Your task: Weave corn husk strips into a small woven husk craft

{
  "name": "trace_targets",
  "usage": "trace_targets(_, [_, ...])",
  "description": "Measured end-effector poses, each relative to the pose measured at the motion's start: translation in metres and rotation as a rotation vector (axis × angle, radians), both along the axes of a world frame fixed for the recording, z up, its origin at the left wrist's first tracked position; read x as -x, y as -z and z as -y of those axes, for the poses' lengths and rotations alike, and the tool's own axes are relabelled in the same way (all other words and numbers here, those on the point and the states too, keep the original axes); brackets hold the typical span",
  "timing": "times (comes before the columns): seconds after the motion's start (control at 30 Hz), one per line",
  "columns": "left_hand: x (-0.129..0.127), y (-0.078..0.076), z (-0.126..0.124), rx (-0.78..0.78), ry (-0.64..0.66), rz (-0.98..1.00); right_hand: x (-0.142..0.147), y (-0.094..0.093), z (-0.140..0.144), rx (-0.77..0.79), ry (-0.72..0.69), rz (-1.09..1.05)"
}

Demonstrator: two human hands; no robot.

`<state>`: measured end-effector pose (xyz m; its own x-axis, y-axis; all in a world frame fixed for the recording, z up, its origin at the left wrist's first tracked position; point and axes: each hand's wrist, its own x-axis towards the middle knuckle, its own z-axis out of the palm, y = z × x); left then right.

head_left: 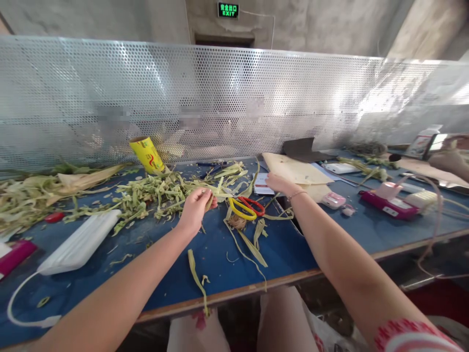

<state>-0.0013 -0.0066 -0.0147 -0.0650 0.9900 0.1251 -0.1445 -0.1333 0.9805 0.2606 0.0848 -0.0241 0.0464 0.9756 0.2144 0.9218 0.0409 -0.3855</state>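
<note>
My left hand [197,209] is closed in a pinch on pale green leaf strips [221,189], which look like corn husk. My right hand [279,184] has its fingers curled at the edge of a small white box [262,185]. Whatever it grips, if anything, is too small to make out. Between my hands lie scissors [243,209] with one yellow and one red handle loop, on top of a small brown fibrous bundle [237,223]. Loose husk strips [256,248] trail toward the table's front edge. A heap of plant scraps [146,193] spreads left of my left hand.
A yellow tube [148,155] leans by the perforated metal screen [220,88]. A white rectangular device [80,239] with a cable lies left. Tan paper [293,171], a pink case [333,200] and a purple power strip [388,204] lie right. Another person's hand [452,159] shows far right.
</note>
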Motion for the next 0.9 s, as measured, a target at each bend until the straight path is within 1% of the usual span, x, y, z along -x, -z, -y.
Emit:
trace_targets(0.1, [0.000, -0.004, 0.001, -0.017, -0.023, 0.007, 0.002, 0.005, -0.002, 0.068, 0.030, -0.006])
trace_targets(0.13, [0.000, -0.005, 0.002, -0.017, -0.029, 0.008, 0.003, 0.004, -0.001, 0.057, 0.039, -0.010])
trace_targets(0.2, [0.001, -0.007, 0.002, -0.017, -0.032, 0.004, 0.006, -0.004, 0.004, -0.013, 0.060, -0.021])
trace_targets(0.27, [0.001, -0.006, 0.002, -0.025, -0.027, -0.001, 0.012, -0.017, 0.013, -0.141, 0.075, -0.039])
trace_targets(0.33, [0.000, -0.004, 0.002, -0.038, -0.017, -0.012, 0.026, -0.030, 0.025, -0.310, 0.049, -0.076])
trace_targets(0.37, [0.000, -0.003, 0.002, -0.043, -0.012, -0.023, 0.035, -0.035, 0.032, -0.457, -0.043, -0.194])
trace_targets(0.4, [-0.001, -0.002, 0.002, -0.047, -0.008, -0.037, 0.046, -0.038, 0.040, -0.520, -0.154, -0.310])
trace_targets(0.43, [-0.001, -0.001, 0.002, -0.051, -0.004, -0.058, 0.057, -0.039, 0.047, -0.521, -0.247, -0.412])
trace_targets(0.47, [-0.001, -0.001, 0.003, -0.057, 0.002, -0.089, 0.069, -0.038, 0.053, -0.478, -0.338, -0.460])
trace_targets(0.57, [-0.001, 0.000, 0.005, -0.132, 0.015, -0.219, 0.098, -0.029, 0.067, -0.258, -0.537, -0.506])
trace_targets(0.63, [0.000, 0.001, 0.006, -0.206, 0.033, -0.325, 0.110, -0.021, 0.071, -0.115, -0.614, -0.567])
trace_targets(0.67, [0.000, 0.001, 0.005, -0.234, 0.042, -0.363, 0.114, -0.018, 0.072, -0.101, -0.634, -0.607])
trace_targets(0.73, [0.001, 0.002, 0.004, -0.253, 0.056, -0.392, 0.117, -0.013, 0.071, -0.102, -0.630, -0.691])
trace_targets(0.8, [0.000, 0.002, 0.004, -0.238, 0.054, -0.337, 0.119, -0.010, 0.069, -0.116, -0.612, -0.782])
trace_targets(0.9, [-0.003, 0.001, 0.005, -0.142, 0.077, -0.183, 0.119, -0.009, 0.067, -0.098, -0.610, -0.922])
